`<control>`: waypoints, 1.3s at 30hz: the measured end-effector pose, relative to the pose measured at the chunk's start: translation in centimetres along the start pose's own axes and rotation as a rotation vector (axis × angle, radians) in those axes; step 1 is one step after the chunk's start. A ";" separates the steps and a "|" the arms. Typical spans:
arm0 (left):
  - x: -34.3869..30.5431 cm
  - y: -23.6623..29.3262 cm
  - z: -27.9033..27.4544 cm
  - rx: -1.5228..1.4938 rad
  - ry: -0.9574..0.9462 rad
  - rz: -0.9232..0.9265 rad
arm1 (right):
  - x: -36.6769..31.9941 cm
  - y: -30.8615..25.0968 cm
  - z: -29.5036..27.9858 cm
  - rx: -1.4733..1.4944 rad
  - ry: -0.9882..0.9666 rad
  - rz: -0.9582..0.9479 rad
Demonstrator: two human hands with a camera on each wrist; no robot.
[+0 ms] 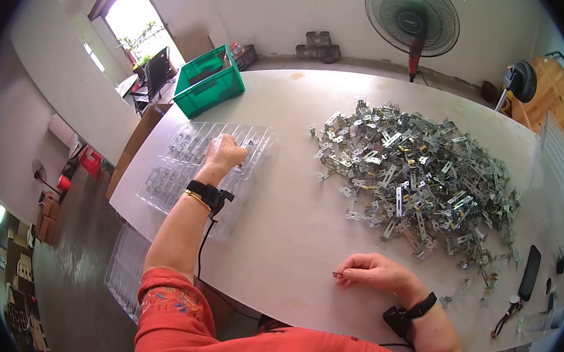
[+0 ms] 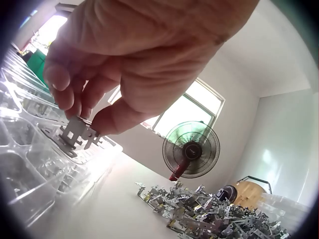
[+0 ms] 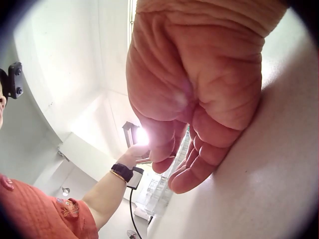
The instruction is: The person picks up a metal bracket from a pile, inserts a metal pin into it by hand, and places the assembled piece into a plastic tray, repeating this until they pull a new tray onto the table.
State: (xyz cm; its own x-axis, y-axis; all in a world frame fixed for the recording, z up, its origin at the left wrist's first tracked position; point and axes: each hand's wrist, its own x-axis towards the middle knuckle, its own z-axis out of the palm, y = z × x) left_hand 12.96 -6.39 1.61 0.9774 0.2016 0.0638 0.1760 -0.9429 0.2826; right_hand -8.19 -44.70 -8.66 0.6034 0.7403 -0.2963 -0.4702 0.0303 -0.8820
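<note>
Over a clear plastic compartment tray at the table's left, my left hand reaches in. Its thumb and fingers pinch a small metal bracket with square cut-outs, close over the tray's compartments in the left wrist view. Small metal parts lie in several compartments. My right hand rests on its side on the table near the front, fingers loosely curled, with nothing seen between them in the right wrist view. Just beyond it spreads a large heap of metal brackets, some with yellowish pieces.
A green crate stands at the table's back left corner. At the right edge lie a dark elongated object and stacked clear trays. More clear trays sit below the left edge. A fan stands behind the table.
</note>
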 end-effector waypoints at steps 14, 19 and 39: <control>1.0 0.6 1.6 0.148 -0.061 0.001 | -0.1 0.3 0.1 0.019 -0.026 -0.036; -1.4 3.1 0.2 0.132 -0.019 0.108 | -0.1 0.1 0.1 0.045 -0.033 -0.035; -4.0 14.6 10.9 -0.483 -0.064 0.581 | 0.2 0.7 -0.5 0.025 -0.093 -0.055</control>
State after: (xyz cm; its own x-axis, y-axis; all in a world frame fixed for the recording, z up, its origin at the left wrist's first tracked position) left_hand 12.90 -23.81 -4.93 0.9045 -0.3221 0.2795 -0.4263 -0.6686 0.6093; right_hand -8.10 -44.86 -9.56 0.5667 0.7963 -0.2117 -0.4551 0.0884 -0.8860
